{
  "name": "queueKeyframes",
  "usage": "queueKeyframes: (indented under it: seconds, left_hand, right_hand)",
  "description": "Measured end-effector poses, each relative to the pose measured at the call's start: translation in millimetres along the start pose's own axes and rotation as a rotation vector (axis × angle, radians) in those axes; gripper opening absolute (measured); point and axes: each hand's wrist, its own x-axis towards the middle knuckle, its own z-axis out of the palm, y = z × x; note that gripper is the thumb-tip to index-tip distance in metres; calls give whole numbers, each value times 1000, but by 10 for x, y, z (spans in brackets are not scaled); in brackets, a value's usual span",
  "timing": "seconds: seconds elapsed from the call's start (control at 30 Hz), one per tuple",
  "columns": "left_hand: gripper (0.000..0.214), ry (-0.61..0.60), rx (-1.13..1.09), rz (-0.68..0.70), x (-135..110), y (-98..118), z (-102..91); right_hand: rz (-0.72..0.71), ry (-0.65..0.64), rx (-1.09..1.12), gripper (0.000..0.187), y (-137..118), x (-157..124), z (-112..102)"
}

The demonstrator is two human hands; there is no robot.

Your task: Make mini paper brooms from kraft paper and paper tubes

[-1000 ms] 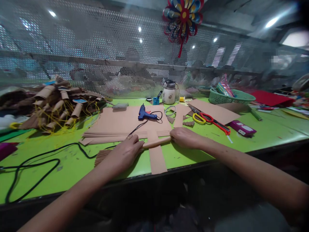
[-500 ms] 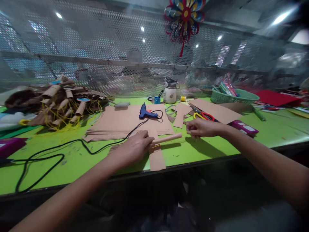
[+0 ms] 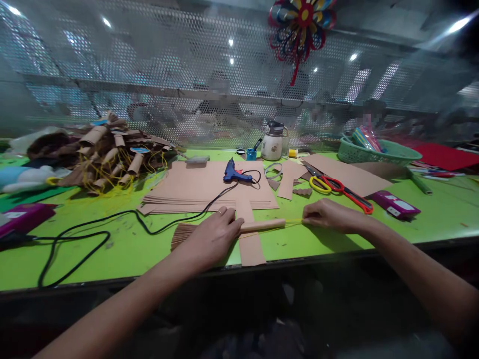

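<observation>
A ceiling light (image 3: pixel 459 25) glares at upper right, the mesh screen (image 3: pixel 149 70) looks hazy, and below the table (image 3: pixel 142 257) is dark.

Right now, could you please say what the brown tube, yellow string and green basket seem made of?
Brown tube: probably matte paper, matching tan sheets. Yellow string: perhaps thread, being thin; finish unclear. Green basket: likely satin plastic, given its perforated wall.

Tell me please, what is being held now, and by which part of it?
Left grip holds the brown tube by its left part; right grip pinches the yellow string beyond the tube's right end.
</observation>
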Motion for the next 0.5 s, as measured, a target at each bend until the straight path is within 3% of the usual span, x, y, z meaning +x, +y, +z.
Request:
queueKeyframes:
  seconds: [0.1,0.17,0.23,0.33,0.5]
  left_hand:
    - [24,7,13,-10,9,13,10]
    - [24,10,17,-10,10,16,27]
    - [23,14,15,-10,7,14,41]
    - [21,13,-5,-8,3,8,46]
    - [14,4,-55,-18,7,-2,33]
  right_hand:
    - [53,226,-153,20,-168,-97,18]
    - [-48,396,-219,21,-437,-141,62]
    - [-254,377,-182,21,-771,-156,130]
    - [-437,302,-136,22,-1176,-112,254]
    - [-499,344,-47,17,-1275,46,465]
